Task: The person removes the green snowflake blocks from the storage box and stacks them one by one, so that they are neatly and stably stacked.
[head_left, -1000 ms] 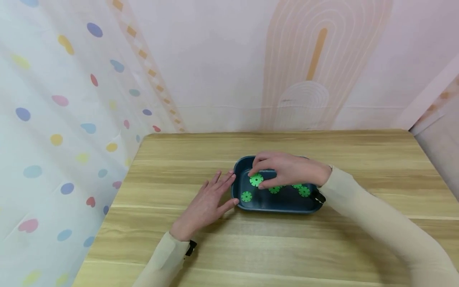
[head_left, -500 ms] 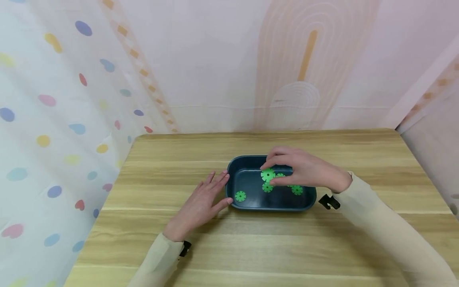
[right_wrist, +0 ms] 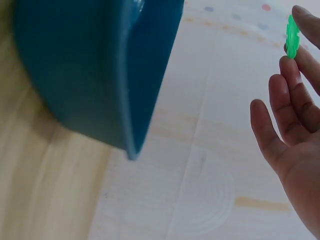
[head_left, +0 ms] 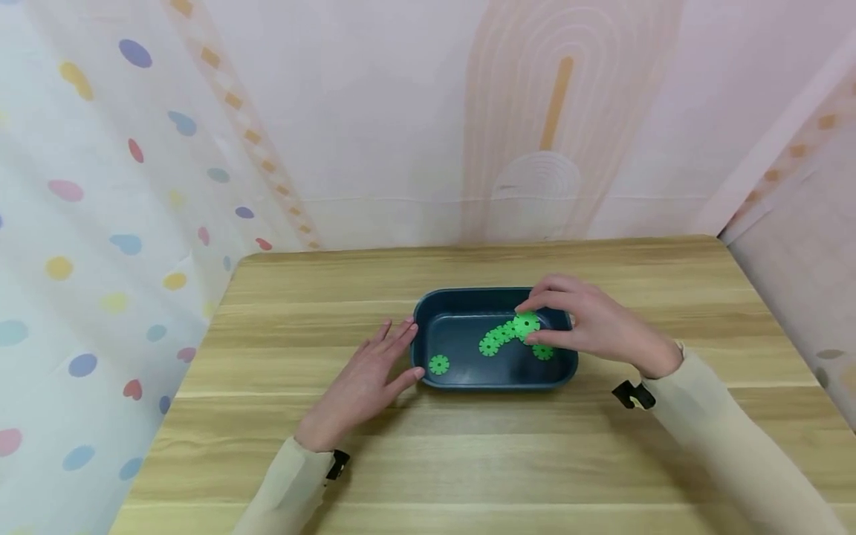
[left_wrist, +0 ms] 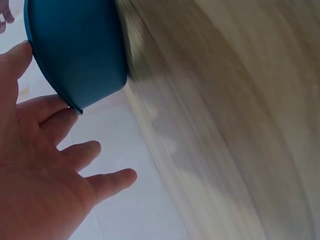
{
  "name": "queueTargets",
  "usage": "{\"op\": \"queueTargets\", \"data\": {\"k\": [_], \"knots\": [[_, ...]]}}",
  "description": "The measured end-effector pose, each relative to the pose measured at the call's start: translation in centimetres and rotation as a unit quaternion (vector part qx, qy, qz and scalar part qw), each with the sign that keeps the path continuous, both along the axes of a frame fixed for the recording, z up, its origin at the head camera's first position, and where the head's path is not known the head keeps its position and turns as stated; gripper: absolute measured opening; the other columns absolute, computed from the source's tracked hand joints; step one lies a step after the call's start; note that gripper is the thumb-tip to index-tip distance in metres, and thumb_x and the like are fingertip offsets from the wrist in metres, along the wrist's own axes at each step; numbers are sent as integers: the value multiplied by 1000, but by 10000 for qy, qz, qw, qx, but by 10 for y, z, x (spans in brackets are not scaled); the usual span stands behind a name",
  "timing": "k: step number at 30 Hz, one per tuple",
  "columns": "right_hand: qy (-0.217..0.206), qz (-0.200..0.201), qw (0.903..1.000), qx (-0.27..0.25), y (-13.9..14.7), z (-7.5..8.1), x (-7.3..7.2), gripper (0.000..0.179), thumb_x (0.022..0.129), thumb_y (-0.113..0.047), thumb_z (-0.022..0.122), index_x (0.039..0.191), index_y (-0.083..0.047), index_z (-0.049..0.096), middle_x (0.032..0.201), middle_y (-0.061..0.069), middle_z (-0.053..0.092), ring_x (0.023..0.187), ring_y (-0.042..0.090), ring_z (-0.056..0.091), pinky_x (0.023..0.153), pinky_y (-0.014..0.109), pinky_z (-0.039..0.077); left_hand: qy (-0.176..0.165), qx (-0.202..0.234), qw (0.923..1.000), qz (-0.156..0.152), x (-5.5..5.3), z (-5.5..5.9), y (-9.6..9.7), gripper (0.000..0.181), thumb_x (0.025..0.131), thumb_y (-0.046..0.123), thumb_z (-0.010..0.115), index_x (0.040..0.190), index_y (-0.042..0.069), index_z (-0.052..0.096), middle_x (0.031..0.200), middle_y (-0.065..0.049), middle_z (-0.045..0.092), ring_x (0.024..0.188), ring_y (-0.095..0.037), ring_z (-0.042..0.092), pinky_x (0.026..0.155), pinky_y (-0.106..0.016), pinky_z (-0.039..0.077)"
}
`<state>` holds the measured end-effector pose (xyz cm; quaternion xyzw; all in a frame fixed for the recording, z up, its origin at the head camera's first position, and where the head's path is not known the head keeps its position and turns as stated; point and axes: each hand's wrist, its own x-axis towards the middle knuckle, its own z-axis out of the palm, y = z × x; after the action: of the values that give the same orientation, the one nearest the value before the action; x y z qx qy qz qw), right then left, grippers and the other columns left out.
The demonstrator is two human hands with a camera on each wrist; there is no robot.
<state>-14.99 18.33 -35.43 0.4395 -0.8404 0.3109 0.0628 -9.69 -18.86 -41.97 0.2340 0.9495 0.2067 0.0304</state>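
Observation:
A dark blue tray [head_left: 461,385] with rounded corners sits on the wooden table. My right hand [head_left: 595,323] pinches a green notched disc [head_left: 527,324] between thumb and fingertips above the tray's right part. In the right wrist view the same disc [right_wrist: 292,37] shows nearly edge-on, higher than the tray rim. Several similar green discs lie inside: a lone one [head_left: 438,364] at the left, a row of overlapping ones [head_left: 490,346] in the middle, and one [head_left: 543,352] partly behind my right thumb. My left hand [head_left: 361,386] touches the tray's left rim, its fingers spread and relaxed.
The wooden table [head_left: 428,461] runs up to a patterned cloth backdrop [head_left: 374,134] at the rear, with a dotted curtain [head_left: 100,223] on the left. A small black clip-like piece [head_left: 634,395] sits at the right cuff, another [head_left: 337,464] at the left cuff.
My right hand has moved rightward over the tray with the pinched disc, uncovering the middle discs. The whole head view has shifted, so the tray appears further left. My left hand stays at the rim.

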Motion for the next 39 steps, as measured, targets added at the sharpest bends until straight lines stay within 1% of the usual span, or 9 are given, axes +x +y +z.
{"op": "queueTargets", "data": {"k": [5,8,11,15,19,23,26,32,39], "knots": [[-328,-604,9976,44,12,-8,7,38,85,-18,88,121,-12,76,115,-3,65,103,19,62,84,40,55,-26,14,10000,33,-1,-1,1,73,105,49,57,163,10,33,170,-5,26,155,-41,20,116,-69,29],[-283,-832,9961,4,19,-13,9,36,86,-16,87,120,-12,76,115,-3,66,105,19,62,87,41,55,-22,-30,10000,61,-1,0,1,73,105,50,56,163,11,32,170,-4,25,155,-41,20,117,-69,28],[-93,-945,9954,-93,25,-18,10,36,84,-12,87,119,-11,76,114,-3,67,105,18,63,87,41,55,-14,-71,9999,83,-2,0,1,73,106,50,56,163,11,32,170,-3,24,156,-40,20,117,-68,28],[85,-1053,9942,-186,34,-26,11,37,82,-7,88,117,-9,77,112,-2,67,103,19,63,87,34,54,8,-80,9999,87,-2,0,1,73,106,49,56,163,11,32,170,-4,24,155,-41,20,117,-68,28],[225,-1125,9930,-271,42,-35,12,38,79,-3,89,115,-7,77,111,0,67,101,20,64,87,22,52,46,-64,9999,74,-3,-1,0,73,105,48,57,163,10,32,170,-5,25,155,-41,21,117,-68,30],[216,-1318,9906,-289,50,-41,12,38,79,0,88,114,-6,76,110,2,68,101,20,64,89,15,48,59,-33,10000,71,-2,-2,-1,73,106,48,56,163,9,33,170,-5,26,155,-41,21,116,-67,31],[154,-1492,9884,-216,54,-44,12,37,80,-1,87,114,-6,76,111,2,69,101,21,65,88,18,49,76,-3,9999,80,-1,-4,-2,73,106,49,56,162,9,33,169,-6,26,155,-42,21,116,-68,31],[17,-1752,9845,-64,62,-50,12,32,83,-5,87,113,-6,77,110,3,69,101,24,66,86,33,52,95,44,9999,124,1,-7,-3,72,106,48,57,162,8,35,169,-7,28,154,-43,22,114,-70,31],[42,-1858,9826,-45,71,-56,9,33,82,-4,87,113,-5,76,109,4,70,99,25,68,84,35,55,174,6,9997,178,0,-6,1,72,106,48,57,162,8,34,169,-8,28,155,-42,22,115,-69,31]]}}
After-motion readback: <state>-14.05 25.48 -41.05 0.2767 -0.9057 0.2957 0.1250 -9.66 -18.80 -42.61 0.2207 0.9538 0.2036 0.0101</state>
